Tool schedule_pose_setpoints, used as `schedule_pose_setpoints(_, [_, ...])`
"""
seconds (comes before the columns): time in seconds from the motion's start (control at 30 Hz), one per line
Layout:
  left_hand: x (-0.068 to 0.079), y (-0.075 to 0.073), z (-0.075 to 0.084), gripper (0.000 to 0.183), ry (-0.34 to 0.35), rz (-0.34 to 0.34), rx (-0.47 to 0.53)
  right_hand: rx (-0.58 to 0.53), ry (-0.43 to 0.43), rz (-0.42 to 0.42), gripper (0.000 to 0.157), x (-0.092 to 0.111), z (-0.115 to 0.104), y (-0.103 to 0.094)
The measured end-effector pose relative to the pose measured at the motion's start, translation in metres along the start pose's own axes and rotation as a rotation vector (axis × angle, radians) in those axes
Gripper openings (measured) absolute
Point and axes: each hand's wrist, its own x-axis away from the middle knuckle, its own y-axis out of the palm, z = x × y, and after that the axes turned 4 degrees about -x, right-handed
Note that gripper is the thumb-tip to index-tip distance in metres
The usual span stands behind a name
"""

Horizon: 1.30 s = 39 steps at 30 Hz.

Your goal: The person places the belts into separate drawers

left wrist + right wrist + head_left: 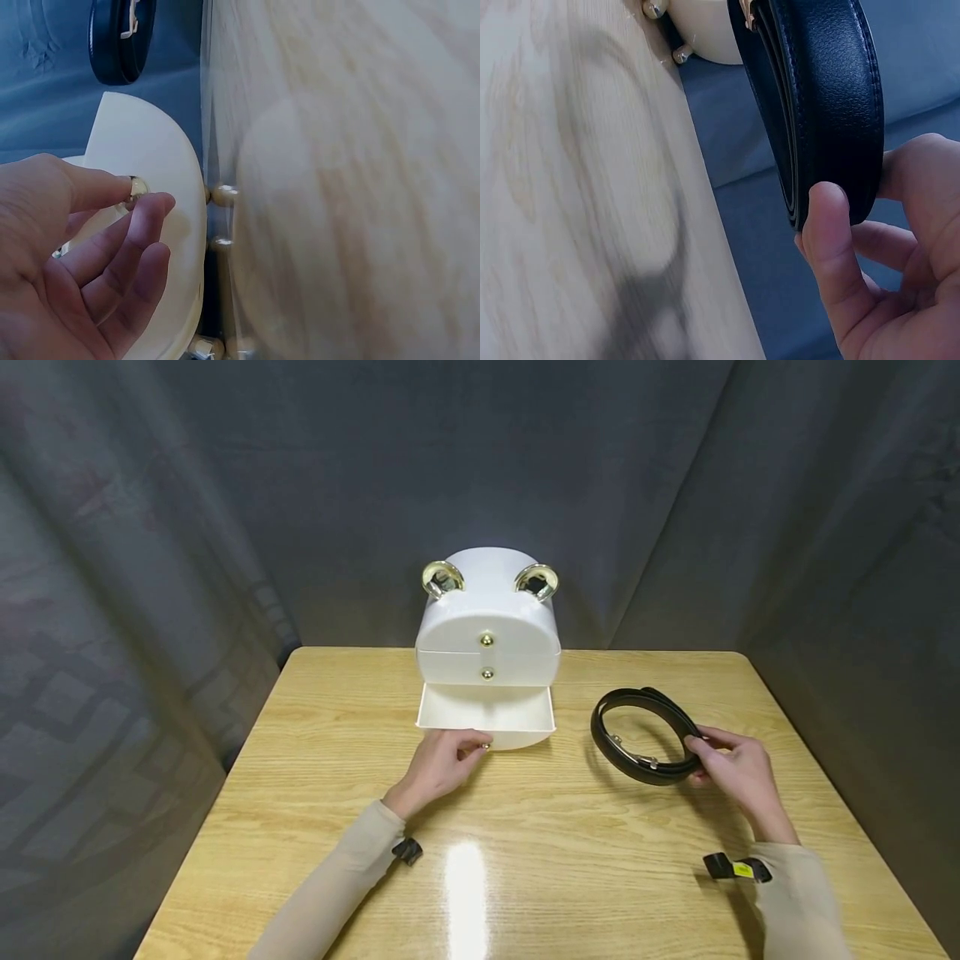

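Note:
A white rounded box with two gold ring-shaped ears stands at the back of the table. Its bottom drawer is pulled out towards me, and bare inside. With thumb and index finger my left hand pinches the small gold knob on the drawer front. My right hand grips the right side of a coiled black leather belt, thumb on one face. The belt hangs above the table, its shadow below, with the metal buckle on the near side of the loop.
The wooden table reaches back to dark grey curtains behind and on both sides. Two more gold knobs sit on the box front above the drawer. Small gold feet show under the box.

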Motion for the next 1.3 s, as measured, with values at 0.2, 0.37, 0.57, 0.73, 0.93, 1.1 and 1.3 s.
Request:
schedule_pose_setpoints(0.2, [0.002, 0.0, 0.0, 0.02, 0.018, 0.016, 0.008, 0.002, -0.015, -0.032, 0.056, 0.0, -0.008, 0.005])
schedule_pose_setpoints(0.37, [0.006, 0.0, 0.001, 0.022, 0.007, 0.008, 0.016, 0.004, -0.046, -0.045, 0.053, 0.0, -0.017, 0.011])
schedule_pose_setpoints(0.57, [0.009, -0.005, 0.002, 0.028, 0.018, -0.045, 0.024, -0.014, -0.072, -0.096, 0.053, 0.0, -0.028, 0.016])
schedule_pose_setpoints(0.73, [0.01, -0.019, 0.008, 0.029, 0.029, -0.073, 0.012, -0.03, -0.072, -0.157, 0.055, 0.0, -0.036, 0.023])
schedule_pose_setpoints(0.93, [0.008, -0.038, 0.016, 0.02, 0.012, 0.038, 0.049, -0.015, -0.075, -0.209, 0.055, -0.002, -0.045, 0.03])
schedule_pose_setpoints(1.1, [0.006, -0.047, 0.01, 0.02, -0.009, 0.188, 0.115, -0.002, -0.076, -0.228, 0.054, -0.001, -0.048, 0.03])
schedule_pose_setpoints(1.3, [0.001, -0.056, -0.007, 0.02, -0.046, 0.414, 0.138, 0.01, -0.076, -0.222, 0.056, 0.001, -0.053, 0.029])
